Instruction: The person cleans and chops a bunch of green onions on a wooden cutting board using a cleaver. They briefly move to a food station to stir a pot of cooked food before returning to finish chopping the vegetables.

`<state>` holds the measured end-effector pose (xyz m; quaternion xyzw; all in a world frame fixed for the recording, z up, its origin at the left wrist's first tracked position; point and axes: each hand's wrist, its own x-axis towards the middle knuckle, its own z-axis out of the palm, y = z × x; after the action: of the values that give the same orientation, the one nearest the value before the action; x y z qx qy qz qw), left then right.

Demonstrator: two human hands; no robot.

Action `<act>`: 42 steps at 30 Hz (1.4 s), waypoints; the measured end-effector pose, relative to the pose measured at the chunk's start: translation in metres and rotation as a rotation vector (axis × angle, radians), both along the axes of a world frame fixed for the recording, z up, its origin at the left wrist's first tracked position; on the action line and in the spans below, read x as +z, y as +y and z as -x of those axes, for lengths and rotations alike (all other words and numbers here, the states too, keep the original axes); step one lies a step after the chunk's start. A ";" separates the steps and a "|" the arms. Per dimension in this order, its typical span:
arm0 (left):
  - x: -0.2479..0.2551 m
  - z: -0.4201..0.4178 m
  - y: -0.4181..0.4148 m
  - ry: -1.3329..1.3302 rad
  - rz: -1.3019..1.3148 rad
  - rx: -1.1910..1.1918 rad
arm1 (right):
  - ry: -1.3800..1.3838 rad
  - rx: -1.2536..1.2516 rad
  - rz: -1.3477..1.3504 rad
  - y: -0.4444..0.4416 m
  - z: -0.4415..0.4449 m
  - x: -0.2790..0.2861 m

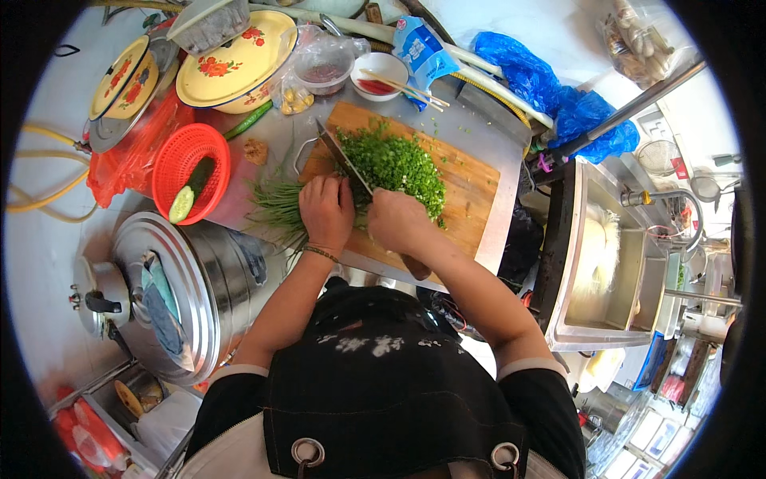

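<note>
My right hand grips the wooden handle of a kitchen knife, whose blade points away from me across the wooden cutting board. Under my left hand lies a bunch of long green stalks, likely scallions or chives, with the tips trailing off the board's left side. The left fingers press down close beside the blade. A broad heap of finely chopped greens covers the board to the right of the knife. The stalk ends at the blade are partly hidden by my hands.
A red plastic basket with a cut cucumber stands left of the board. Behind are a floral enamel basin lid, a white bowl with chopsticks and a green chili. A large steel pot is at left, a sink at right.
</note>
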<state>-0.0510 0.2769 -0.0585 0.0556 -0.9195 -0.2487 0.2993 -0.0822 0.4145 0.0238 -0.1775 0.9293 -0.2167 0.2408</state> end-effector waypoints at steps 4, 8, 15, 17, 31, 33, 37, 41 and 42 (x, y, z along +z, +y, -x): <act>-0.004 0.004 -0.001 0.123 -0.091 -0.025 | 0.015 -0.038 0.066 0.025 -0.001 0.015; -0.003 0.000 -0.001 0.109 -0.124 -0.012 | -0.045 0.046 -0.006 0.043 -0.010 0.061; -0.002 -0.001 -0.001 0.023 -0.049 -0.021 | 0.005 0.109 -0.029 0.012 0.000 0.012; 0.000 0.003 -0.004 0.019 -0.046 -0.027 | 0.025 0.071 -0.011 0.009 0.001 0.005; -0.003 -0.001 0.002 0.037 0.034 0.000 | -0.123 0.010 -0.012 0.028 -0.025 0.034; -0.001 0.000 0.003 0.029 0.077 0.006 | -0.080 0.004 0.001 0.014 -0.020 0.012; -0.002 0.000 0.002 0.035 0.061 0.003 | -0.008 -0.063 0.087 0.013 -0.013 0.002; -0.004 0.001 0.002 0.031 0.049 0.012 | 0.042 -0.114 0.164 0.035 -0.030 0.030; -0.004 0.001 0.002 0.030 0.053 0.018 | -0.071 -0.108 0.130 0.038 -0.033 0.050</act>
<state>-0.0520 0.2786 -0.0622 0.0523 -0.9208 -0.2220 0.3165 -0.0491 0.4522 0.0734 -0.1346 0.9123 -0.2952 0.2497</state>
